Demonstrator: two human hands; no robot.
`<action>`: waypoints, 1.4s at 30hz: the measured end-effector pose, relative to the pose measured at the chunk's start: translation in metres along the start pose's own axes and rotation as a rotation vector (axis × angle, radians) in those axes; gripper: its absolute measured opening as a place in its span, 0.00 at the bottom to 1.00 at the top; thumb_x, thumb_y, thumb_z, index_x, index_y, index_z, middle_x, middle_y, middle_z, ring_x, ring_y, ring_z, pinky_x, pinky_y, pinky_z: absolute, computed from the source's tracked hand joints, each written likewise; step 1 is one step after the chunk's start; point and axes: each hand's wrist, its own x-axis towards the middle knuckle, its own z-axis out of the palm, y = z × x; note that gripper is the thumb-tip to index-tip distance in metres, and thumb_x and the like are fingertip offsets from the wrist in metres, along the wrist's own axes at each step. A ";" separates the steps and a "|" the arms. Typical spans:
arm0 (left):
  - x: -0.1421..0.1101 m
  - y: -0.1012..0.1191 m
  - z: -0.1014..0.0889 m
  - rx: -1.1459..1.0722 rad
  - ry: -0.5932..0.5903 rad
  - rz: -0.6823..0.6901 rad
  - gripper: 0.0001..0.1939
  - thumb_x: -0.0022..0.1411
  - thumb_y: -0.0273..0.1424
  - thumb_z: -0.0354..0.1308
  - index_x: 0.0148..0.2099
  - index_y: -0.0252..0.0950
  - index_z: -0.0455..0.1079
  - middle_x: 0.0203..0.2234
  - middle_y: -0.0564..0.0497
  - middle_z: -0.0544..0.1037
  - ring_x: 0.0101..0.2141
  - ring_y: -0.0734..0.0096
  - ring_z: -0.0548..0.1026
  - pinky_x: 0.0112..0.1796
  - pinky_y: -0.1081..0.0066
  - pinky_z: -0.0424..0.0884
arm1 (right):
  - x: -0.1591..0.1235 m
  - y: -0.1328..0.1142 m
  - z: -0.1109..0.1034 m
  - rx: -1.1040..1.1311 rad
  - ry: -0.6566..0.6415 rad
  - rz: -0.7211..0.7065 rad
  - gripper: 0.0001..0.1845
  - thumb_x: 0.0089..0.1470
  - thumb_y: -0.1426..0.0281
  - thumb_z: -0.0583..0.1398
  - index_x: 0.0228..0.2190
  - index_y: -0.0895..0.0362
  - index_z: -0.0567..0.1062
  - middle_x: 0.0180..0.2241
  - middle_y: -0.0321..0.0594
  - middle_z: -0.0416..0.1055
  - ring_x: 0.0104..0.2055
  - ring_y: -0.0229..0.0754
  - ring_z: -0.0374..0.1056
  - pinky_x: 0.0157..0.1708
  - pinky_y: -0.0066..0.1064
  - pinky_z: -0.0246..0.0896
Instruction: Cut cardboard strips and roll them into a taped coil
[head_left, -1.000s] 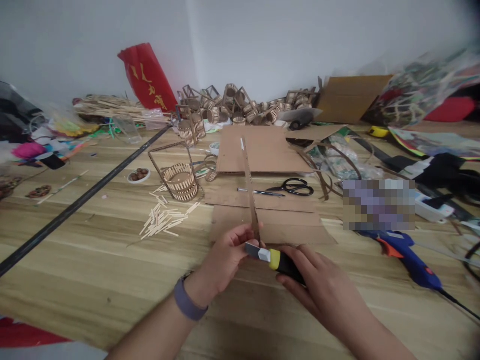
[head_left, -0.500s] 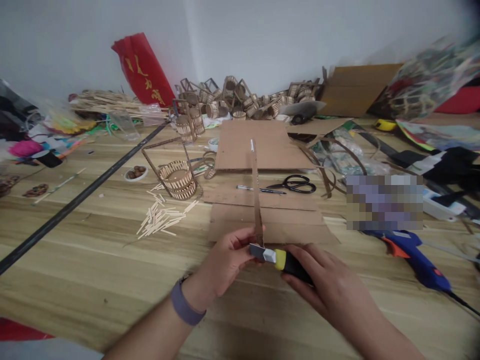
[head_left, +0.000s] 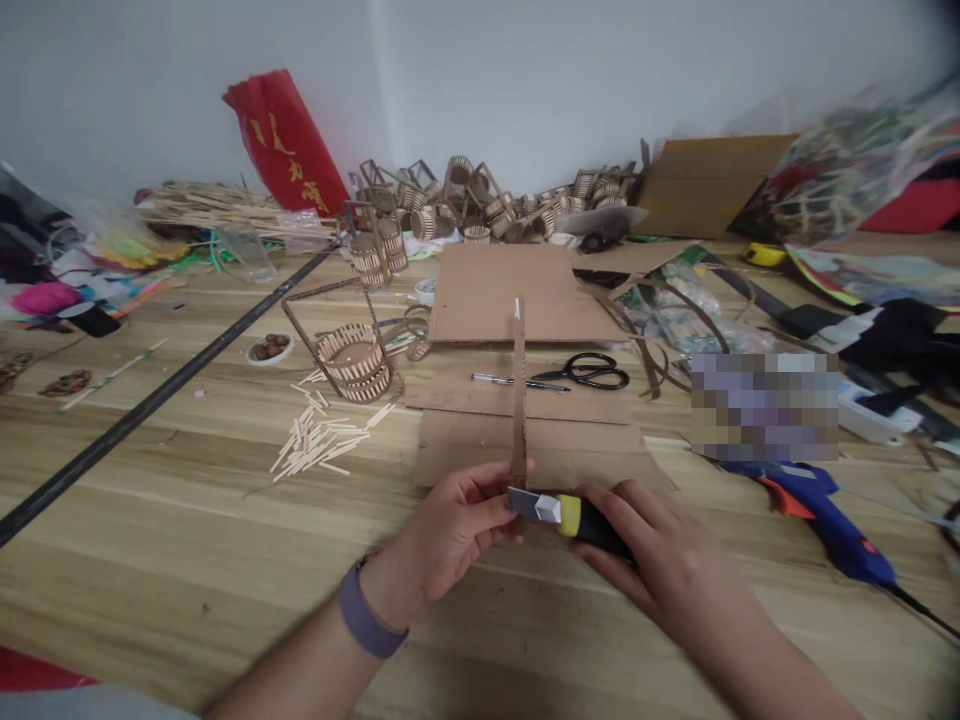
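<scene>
Your left hand (head_left: pixel 461 525) pinched a cardboard strip (head_left: pixel 519 400), seemingly steadying it for the knife (head_left: pixel 570 516) your right hand (head_left: pixel 664 550) gripped, while scissors (head_left: pixel 568 374) lay beyond both hands.

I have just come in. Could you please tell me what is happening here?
A person at a table pinches a cardboard strip near its lower end with the left hand. The right hand holds a utility knife, its blade close to the left thumb; whether it touches the strip is unclear.
</scene>
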 end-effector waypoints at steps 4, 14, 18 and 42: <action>0.000 -0.002 -0.004 -0.003 -0.013 -0.018 0.24 0.43 0.32 0.76 0.45 0.37 0.80 0.32 0.50 0.77 0.27 0.79 0.69 0.31 0.73 0.65 | -0.004 0.008 0.001 -0.013 -0.061 0.018 0.17 0.62 0.58 0.55 0.48 0.54 0.71 0.34 0.43 0.72 0.32 0.44 0.73 0.27 0.32 0.66; 0.000 -0.004 -0.001 0.036 0.024 -0.022 0.24 0.41 0.31 0.76 0.44 0.37 0.80 0.30 0.51 0.77 0.27 0.78 0.68 0.31 0.73 0.63 | 0.000 -0.003 0.002 -0.003 0.003 0.040 0.17 0.63 0.58 0.53 0.45 0.55 0.72 0.32 0.41 0.72 0.30 0.44 0.72 0.26 0.33 0.66; 0.000 -0.006 0.003 0.025 0.027 -0.008 0.24 0.39 0.30 0.76 0.43 0.38 0.81 0.29 0.51 0.77 0.28 0.77 0.68 0.31 0.74 0.62 | 0.002 -0.007 0.001 0.012 0.008 0.018 0.18 0.64 0.57 0.52 0.45 0.56 0.72 0.32 0.42 0.72 0.29 0.44 0.72 0.26 0.32 0.66; -0.004 -0.004 0.007 -0.074 -0.103 -0.062 0.21 0.45 0.31 0.75 0.44 0.35 0.80 0.24 0.52 0.73 0.25 0.80 0.67 0.29 0.77 0.63 | -0.003 0.016 -0.001 -0.041 -0.055 0.030 0.18 0.62 0.56 0.55 0.47 0.55 0.72 0.34 0.43 0.72 0.33 0.45 0.71 0.30 0.34 0.66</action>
